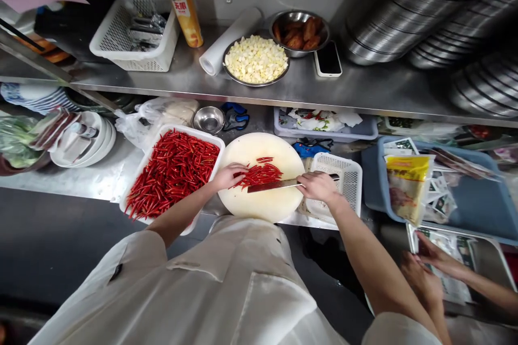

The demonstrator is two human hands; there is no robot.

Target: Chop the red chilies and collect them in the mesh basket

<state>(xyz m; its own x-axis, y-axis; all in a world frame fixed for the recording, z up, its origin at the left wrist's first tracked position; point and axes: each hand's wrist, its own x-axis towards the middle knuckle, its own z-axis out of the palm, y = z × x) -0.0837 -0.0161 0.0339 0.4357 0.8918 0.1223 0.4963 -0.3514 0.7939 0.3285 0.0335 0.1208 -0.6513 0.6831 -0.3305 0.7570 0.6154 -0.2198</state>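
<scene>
My right hand (319,186) grips the handle of a kitchen knife (271,186), whose wide blade lies nearly level, pointing left. Just beyond the blade, a small heap of red chilies (263,173) rests on the round white cutting board (259,207). With fingers bent and close together, my left hand (230,177) holds the left end of that heap. A few chilies lie apart, slightly farther back. Left of the board stands a white basket (220,145) piled with whole red chilies (174,172).
A white perforated basket (352,186) sits right of the board. Farther right, another person's hands (429,269) hold a yellow packet (407,186) by a blue tub (374,178). On the shelf above are a bowl of chopped pale pieces (257,59) and a phone (328,59).
</scene>
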